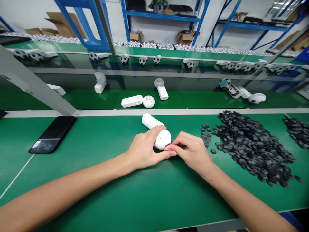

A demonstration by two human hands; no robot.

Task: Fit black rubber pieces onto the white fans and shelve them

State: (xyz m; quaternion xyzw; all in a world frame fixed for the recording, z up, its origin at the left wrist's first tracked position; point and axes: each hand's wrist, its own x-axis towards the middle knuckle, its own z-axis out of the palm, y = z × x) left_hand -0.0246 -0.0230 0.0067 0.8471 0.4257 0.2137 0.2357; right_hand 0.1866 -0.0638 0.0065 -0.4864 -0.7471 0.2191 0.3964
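White plastic handheld fan (162, 139) is gripped by the left hand (145, 151); the right hand (193, 153) pinches narrowly at its head.

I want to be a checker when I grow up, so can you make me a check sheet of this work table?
surface: green workbench
job's things: white handheld fan with a round vented head
clutter: pile of black hexagonal patches; black smartphone lying on the bench
hands: left hand wrapped around the fan's head; right hand with its fingertips at the head's edge
cables: nothing seen
surroundings: more white fans on a green bench behind, one opened to show a circuit board; blue metal shelves holding cardboard boxes
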